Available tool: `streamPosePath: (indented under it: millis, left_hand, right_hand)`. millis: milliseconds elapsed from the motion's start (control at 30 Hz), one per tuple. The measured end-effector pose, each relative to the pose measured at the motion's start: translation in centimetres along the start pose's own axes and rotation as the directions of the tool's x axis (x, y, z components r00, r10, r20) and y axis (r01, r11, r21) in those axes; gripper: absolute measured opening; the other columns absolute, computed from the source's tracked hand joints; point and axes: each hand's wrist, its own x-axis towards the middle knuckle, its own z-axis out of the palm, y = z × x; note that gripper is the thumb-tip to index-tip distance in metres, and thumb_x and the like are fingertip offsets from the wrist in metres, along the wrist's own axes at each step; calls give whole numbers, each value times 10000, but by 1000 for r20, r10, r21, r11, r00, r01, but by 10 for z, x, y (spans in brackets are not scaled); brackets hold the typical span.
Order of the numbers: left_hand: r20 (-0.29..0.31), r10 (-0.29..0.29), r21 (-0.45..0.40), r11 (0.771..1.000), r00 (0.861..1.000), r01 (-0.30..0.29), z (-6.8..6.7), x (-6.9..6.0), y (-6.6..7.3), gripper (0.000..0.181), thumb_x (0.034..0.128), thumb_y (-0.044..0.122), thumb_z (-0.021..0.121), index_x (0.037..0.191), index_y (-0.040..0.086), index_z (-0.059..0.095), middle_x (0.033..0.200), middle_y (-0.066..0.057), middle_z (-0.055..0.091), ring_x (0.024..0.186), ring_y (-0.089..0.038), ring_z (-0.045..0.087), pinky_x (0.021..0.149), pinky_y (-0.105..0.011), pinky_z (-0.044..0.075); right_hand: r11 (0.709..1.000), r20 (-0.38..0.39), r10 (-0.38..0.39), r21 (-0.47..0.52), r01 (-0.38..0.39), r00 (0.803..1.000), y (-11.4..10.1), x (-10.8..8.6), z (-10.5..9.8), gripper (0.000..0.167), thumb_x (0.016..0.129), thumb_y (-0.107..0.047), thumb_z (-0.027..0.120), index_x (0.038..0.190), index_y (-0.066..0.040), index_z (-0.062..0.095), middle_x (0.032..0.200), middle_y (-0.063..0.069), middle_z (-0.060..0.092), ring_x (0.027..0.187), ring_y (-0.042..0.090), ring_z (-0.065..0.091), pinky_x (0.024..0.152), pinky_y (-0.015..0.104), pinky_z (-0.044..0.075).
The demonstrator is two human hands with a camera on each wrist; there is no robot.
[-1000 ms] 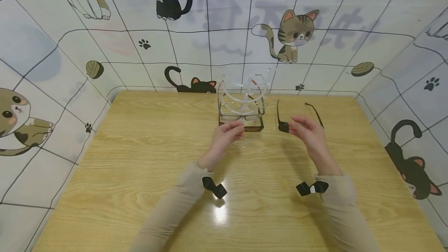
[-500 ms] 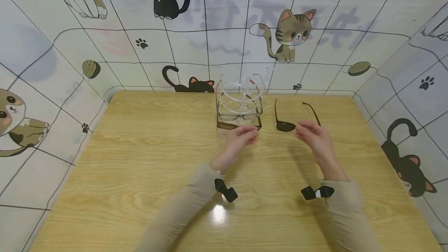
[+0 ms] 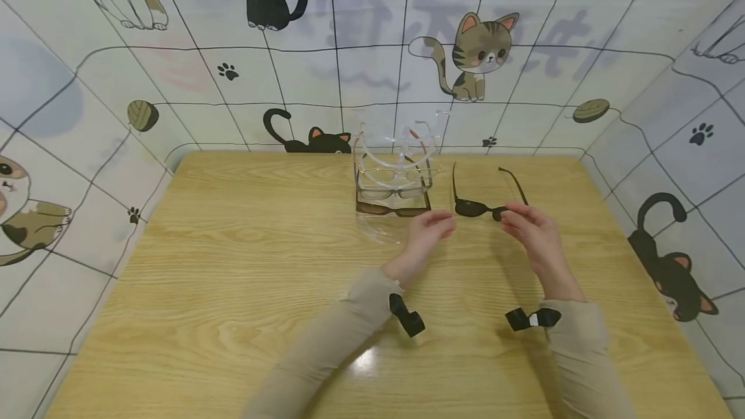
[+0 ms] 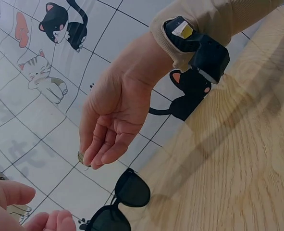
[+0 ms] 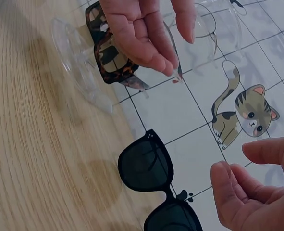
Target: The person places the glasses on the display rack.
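Black sunglasses stand on the table with their temples unfolded toward the back wall. My left hand hovers just left of them, fingers loosely bent and holding nothing; the left wrist view shows this hand above the dark lenses. On the other side, my right hand covers part of the right lens in the head view. In the right wrist view its thumb and fingers are parted, with a gap between the hand and the sunglasses.
A clear display stand at the back holds several pairs of glasses, tortoiseshell ones lowest. It is left of the sunglasses. Behind the wooden table hangs a cat-print cloth, which also covers both sides.
My left hand has moved right, from in front of the display stand toward the sunglasses. My right hand has shifted slightly right and nearer, uncovering more of the sunglasses, which stay put.
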Motion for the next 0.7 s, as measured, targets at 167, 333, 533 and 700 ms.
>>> streamPosePath:
  millis: [167,333,533,700]
  left_hand:
    - [-50,-2,42,999,999,4,14,7,-7,286,859,65,659,1107,-76,637,1005,-129,673,857,-140,637,804,-286,535]
    - [-150,-39,76,996,988,50,31,15,-15,287,846,103,687,1104,-20,655,1021,-73,667,957,-180,622,818,-276,519]
    - [-246,-62,91,992,967,87,47,22,-22,334,850,140,687,1155,22,615,1081,-50,631,1003,-187,587,851,-319,505]
    - [-276,-79,132,984,958,119,52,24,-23,388,887,219,640,1241,86,555,1149,-23,583,1041,-174,553,863,-335,488]
  right_hand:
    - [1000,-52,17,5,-17,998,2,2,-8,123,891,-28,620,968,-118,655,880,-13,648,795,73,637,745,167,529]
    - [998,-121,34,-39,-39,992,3,6,-16,113,894,-54,624,975,-132,630,951,-17,603,803,49,620,760,153,519]
    - [992,-233,27,-114,-55,972,3,12,-24,104,910,-70,599,1008,-105,598,1003,-19,531,783,16,603,755,118,503]
    - [988,-310,34,-135,-79,950,4,21,-31,171,923,-73,570,1089,-34,554,1003,-28,509,804,20,584,748,104,497]
